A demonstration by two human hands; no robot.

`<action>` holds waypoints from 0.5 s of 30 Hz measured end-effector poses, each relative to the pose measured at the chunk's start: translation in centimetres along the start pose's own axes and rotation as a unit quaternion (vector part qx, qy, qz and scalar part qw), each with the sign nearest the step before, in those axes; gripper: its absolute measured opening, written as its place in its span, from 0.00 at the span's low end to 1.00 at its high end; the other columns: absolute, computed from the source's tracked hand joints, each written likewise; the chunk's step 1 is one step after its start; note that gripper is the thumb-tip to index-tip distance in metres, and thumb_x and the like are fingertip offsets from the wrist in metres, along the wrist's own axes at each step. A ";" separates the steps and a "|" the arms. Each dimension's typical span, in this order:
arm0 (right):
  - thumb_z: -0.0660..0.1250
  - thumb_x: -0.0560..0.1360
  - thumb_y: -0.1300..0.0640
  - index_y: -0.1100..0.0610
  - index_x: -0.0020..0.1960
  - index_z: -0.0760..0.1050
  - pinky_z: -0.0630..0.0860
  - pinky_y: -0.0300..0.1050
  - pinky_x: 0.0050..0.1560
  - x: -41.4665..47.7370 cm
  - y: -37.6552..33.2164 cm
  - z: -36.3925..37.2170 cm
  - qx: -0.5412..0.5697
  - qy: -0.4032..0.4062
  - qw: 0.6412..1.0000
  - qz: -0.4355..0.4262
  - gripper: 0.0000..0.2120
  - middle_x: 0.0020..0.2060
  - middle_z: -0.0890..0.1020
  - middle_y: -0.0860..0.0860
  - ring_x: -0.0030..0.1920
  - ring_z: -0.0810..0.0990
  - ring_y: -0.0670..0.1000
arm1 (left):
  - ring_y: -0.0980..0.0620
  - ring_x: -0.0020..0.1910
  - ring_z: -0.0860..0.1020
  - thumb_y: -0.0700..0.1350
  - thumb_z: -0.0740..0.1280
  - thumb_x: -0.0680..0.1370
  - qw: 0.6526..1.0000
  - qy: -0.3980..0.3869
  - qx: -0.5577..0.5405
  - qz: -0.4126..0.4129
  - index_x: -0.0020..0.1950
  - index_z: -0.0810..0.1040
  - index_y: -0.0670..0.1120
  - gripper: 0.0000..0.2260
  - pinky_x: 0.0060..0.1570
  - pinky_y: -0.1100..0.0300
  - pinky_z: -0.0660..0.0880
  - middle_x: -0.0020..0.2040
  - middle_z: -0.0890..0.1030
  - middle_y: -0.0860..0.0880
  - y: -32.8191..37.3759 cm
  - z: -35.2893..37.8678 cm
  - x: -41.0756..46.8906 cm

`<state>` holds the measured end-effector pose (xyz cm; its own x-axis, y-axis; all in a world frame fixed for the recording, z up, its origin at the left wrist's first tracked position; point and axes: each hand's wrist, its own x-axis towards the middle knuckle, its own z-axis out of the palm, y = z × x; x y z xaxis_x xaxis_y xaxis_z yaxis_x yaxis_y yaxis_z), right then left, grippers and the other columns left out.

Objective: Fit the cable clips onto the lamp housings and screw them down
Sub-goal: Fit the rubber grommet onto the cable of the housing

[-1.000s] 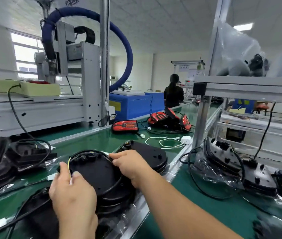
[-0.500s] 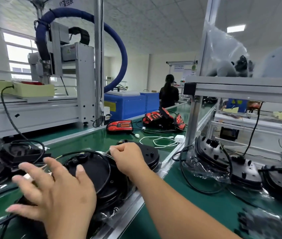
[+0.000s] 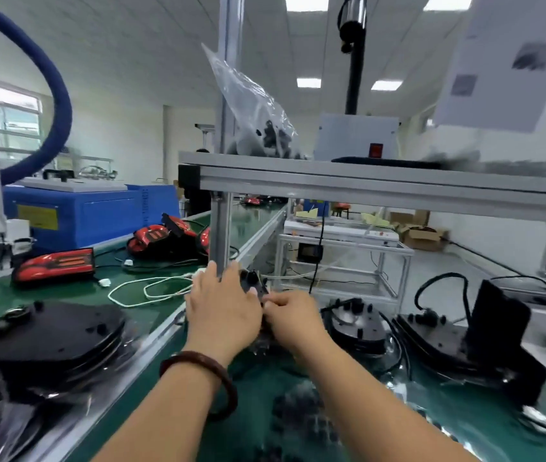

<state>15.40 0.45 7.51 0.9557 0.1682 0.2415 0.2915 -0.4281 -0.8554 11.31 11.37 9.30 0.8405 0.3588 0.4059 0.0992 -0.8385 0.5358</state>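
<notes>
Lamp housing (image 3: pixel 252 285) just beside post (image 3: pixel 220 235): rigid plastic, likely light. Clasped by left hand (image 3: pixel 223 311), with right hand (image 3: pixel 293 316) curled at edge, grip unclear. Best held by rim.

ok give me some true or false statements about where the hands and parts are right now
1. The left hand and right hand are both at one black lamp housing. True.
2. The bracelet is on the right wrist. False: it is on the left wrist.
3. A red tail lamp lies on the green conveyor belt. True.
4. The clear bag of black parts lies on the belt. False: it sits on top of the aluminium shelf.
</notes>
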 end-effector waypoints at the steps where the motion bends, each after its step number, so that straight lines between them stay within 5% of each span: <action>1: 0.61 0.77 0.61 0.52 0.51 0.84 0.71 0.38 0.29 0.2 1.1 -1.5 -0.008 0.020 0.999 0.024 0.13 0.35 0.79 0.47 0.27 0.73 0.48 | 0.41 0.75 0.55 0.52 0.58 0.79 1.000 -0.019 -0.009 -0.006 0.76 0.59 0.47 0.26 0.72 0.45 0.56 0.76 0.58 0.40 0.2 1.4 1.4; 3: 0.59 0.78 0.63 0.53 0.58 0.81 0.64 0.39 0.27 0.5 3.2 -3.8 -0.019 0.029 0.997 0.064 0.15 0.42 0.81 0.46 0.23 0.67 0.45 | 0.38 0.70 0.63 0.52 0.58 0.78 0.998 -0.039 -0.032 -0.048 0.72 0.64 0.44 0.24 0.69 0.45 0.63 0.71 0.65 0.38 0.0 3.7 3.8; 5: 0.59 0.78 0.63 0.54 0.52 0.82 0.63 0.40 0.27 0.7 4.3 -4.9 -0.013 0.021 0.997 0.078 0.14 0.53 0.83 0.51 0.22 0.66 0.45 | 0.36 0.65 0.69 0.51 0.58 0.78 0.994 -0.040 -0.042 -0.096 0.66 0.68 0.42 0.21 0.64 0.45 0.68 0.67 0.70 0.37 -0.4 5.1 5.5; 7: 0.60 0.77 0.63 0.61 0.57 0.80 0.75 0.45 0.31 0.9 4.5 -4.9 -0.027 0.013 0.997 0.070 0.14 0.61 0.80 0.54 0.33 0.80 0.51 | 0.35 0.62 0.72 0.51 0.59 0.77 0.989 -0.039 -0.043 -0.136 0.63 0.70 0.42 0.19 0.62 0.45 0.70 0.64 0.72 0.37 -0.9 6.0 6.8; 9: 0.60 0.78 0.62 0.64 0.63 0.75 0.77 0.53 0.50 1.4 4.7 -3.9 -0.025 -0.007 0.997 0.066 0.15 0.55 0.82 0.53 0.56 0.80 0.58 | 0.36 0.62 0.73 0.52 0.60 0.77 0.984 -0.053 -0.051 -0.165 0.64 0.71 0.42 0.19 0.62 0.46 0.71 0.64 0.73 0.37 -1.2 6.7 7.6; 10: 0.59 0.77 0.63 0.65 0.64 0.73 0.72 0.47 0.36 1.7 4.8 -3.2 -0.011 -0.019 0.998 0.062 0.16 0.47 0.81 0.52 0.39 0.77 0.54 | 0.36 0.62 0.73 0.51 0.60 0.77 0.982 -0.058 -0.054 -0.173 0.65 0.71 0.42 0.20 0.62 0.47 0.71 0.64 0.74 0.37 -1.2 6.9 7.8; 11: 0.59 0.77 0.63 0.67 0.64 0.72 0.56 0.45 0.40 1.7 4.4 -2.5 0.004 -0.032 0.997 0.069 0.17 0.40 0.75 0.53 0.41 0.60 0.49 | 0.37 0.62 0.73 0.50 0.60 0.77 0.980 -0.059 -0.060 -0.180 0.65 0.70 0.42 0.19 0.62 0.48 0.71 0.64 0.74 0.37 -1.3 7.0 8.0; 13: 0.58 0.76 0.64 0.69 0.60 0.75 0.56 0.46 0.35 2.1 4.0 -1.1 0.029 -0.030 0.996 0.082 0.15 0.36 0.66 0.55 0.34 0.59 0.50 | 0.37 0.61 0.74 0.46 0.60 0.77 0.976 -0.047 -0.081 -0.197 0.65 0.71 0.39 0.19 0.61 0.49 0.72 0.62 0.75 0.37 -1.5 7.0 8.3; 14: 0.58 0.76 0.64 0.65 0.46 0.73 0.55 0.45 0.35 2.1 3.5 -0.6 0.045 -0.036 0.994 0.097 0.06 0.36 0.66 0.56 0.33 0.58 0.49 | 0.38 0.61 0.75 0.45 0.61 0.76 0.973 -0.038 -0.095 -0.208 0.64 0.71 0.38 0.18 0.59 0.51 0.73 0.62 0.76 0.36 -1.6 6.9 8.4; 15: 0.58 0.77 0.64 0.70 0.62 0.60 0.56 0.44 0.34 2.3 3.2 0.0 0.084 -0.025 0.990 0.113 0.17 0.37 0.68 0.57 0.34 0.61 0.49 | 0.38 0.59 0.76 0.43 0.62 0.76 0.971 -0.032 -0.107 -0.212 0.62 0.73 0.37 0.17 0.56 0.52 0.72 0.60 0.77 0.36 -1.7 6.9 8.4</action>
<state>18.56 -0.51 5.34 0.9913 0.1304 0.0167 0.0564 -0.3072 -0.9500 21.86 12.96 6.73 0.7811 0.6202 0.0722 0.3359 -0.5148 0.7888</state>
